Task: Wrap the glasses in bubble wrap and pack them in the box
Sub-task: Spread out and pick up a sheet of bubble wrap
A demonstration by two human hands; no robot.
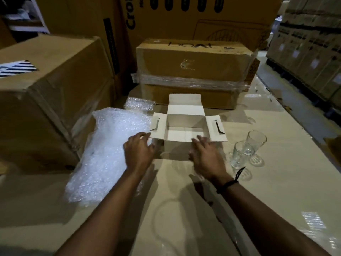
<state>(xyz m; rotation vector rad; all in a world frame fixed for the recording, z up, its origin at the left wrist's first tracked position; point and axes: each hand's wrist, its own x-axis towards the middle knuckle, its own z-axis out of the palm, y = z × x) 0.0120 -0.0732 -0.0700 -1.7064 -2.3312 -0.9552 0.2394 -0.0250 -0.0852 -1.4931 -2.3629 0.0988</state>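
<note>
Left hand [139,150] released, fingers spread and loose, gripping nothing, at the near left corner of the box [185,120], fingertips right by the left side flap; touching it or not, impossible to tell through the blur; right hand [204,154] in the same way, spread and loose, nothing held, at the near right corner of the same box, fingertips by its front edge; black cord [229,182] around the right wrist; box small and white, upright on the table [184,228], all four flaps folded out, white bottom visible inside; large sheet of bubble wrap [110,145] flat on the table to the left of the box, partly under the left hand, reaching up to the left flap; smaller piece of bubble wrap [139,104] further back, near the far left corner of the box; near glass [241,154] and far glass [256,143] both upright and bare, just beside each other on the table, to the right of the box and of the right hand; brown carton [46,98] on the left and taped carton [193,71] behind the box.
</note>
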